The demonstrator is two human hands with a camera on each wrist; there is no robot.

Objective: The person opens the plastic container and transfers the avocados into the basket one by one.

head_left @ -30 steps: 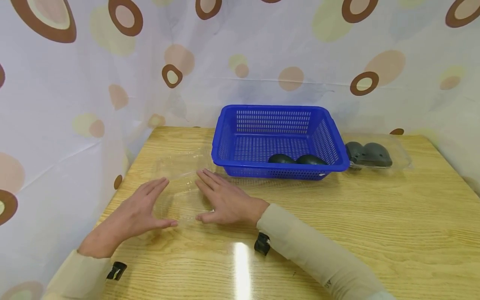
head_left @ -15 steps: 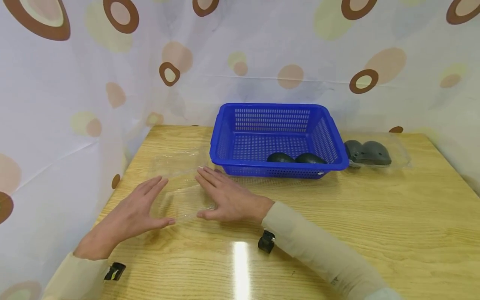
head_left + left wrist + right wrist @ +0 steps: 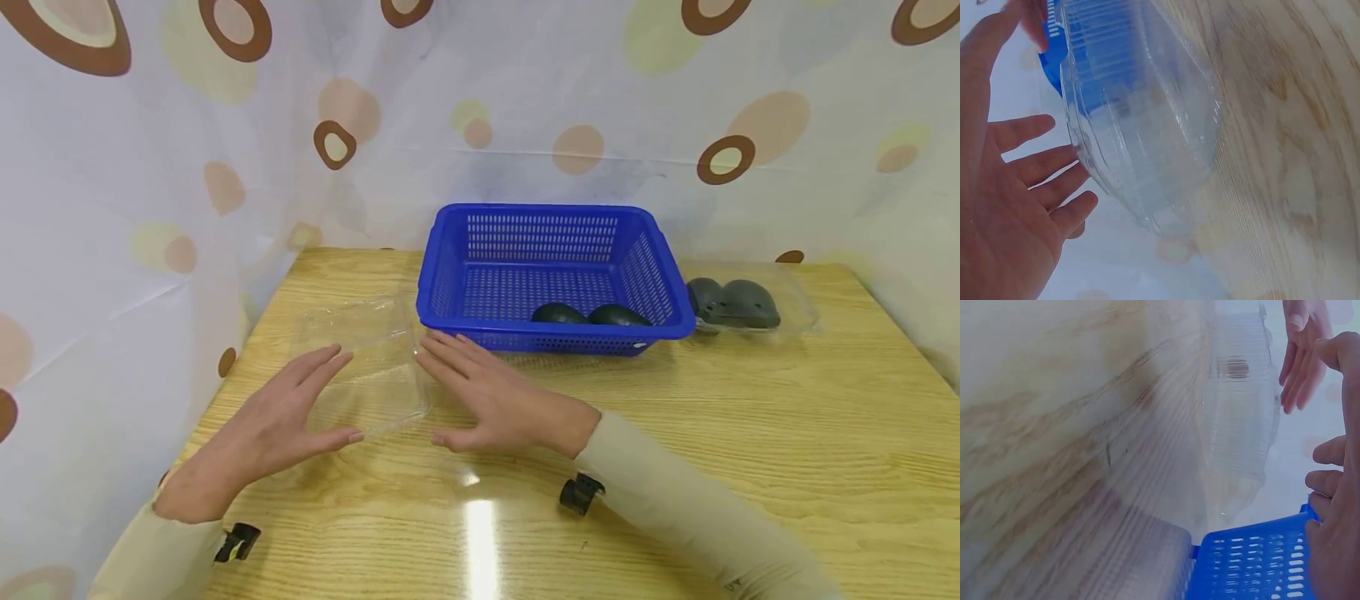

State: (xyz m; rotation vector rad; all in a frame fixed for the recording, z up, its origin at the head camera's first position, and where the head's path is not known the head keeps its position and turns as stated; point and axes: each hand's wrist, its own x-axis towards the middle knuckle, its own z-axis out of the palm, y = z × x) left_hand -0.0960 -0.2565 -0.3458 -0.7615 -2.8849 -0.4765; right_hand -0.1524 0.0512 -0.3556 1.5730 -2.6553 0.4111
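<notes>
A clear plastic clamshell container (image 3: 378,392) stands on the left part of the table with its lid (image 3: 356,321) folded back. My left hand (image 3: 262,425) is spread at the container's left side. In the left wrist view its fingertips (image 3: 1079,165) are at the clear rim; whether they touch it I cannot tell. My right hand (image 3: 498,400) hovers to the right of the container, fingers extended and apart from it, close to the front of a blue basket (image 3: 442,283). Neither hand holds anything. Two dark, smooth, rounded objects (image 3: 617,315) lie in the basket's front right.
Right of the basket, another clear clamshell (image 3: 798,312) holds two similar dark rounded objects (image 3: 750,304). The wooden table (image 3: 675,417) meets a patterned cloth (image 3: 525,83) at the back and left.
My right hand has moved right, away from the container's right side, uncovering its corner. The left hand stays nearly in place. The whole view has shifted slightly.
</notes>
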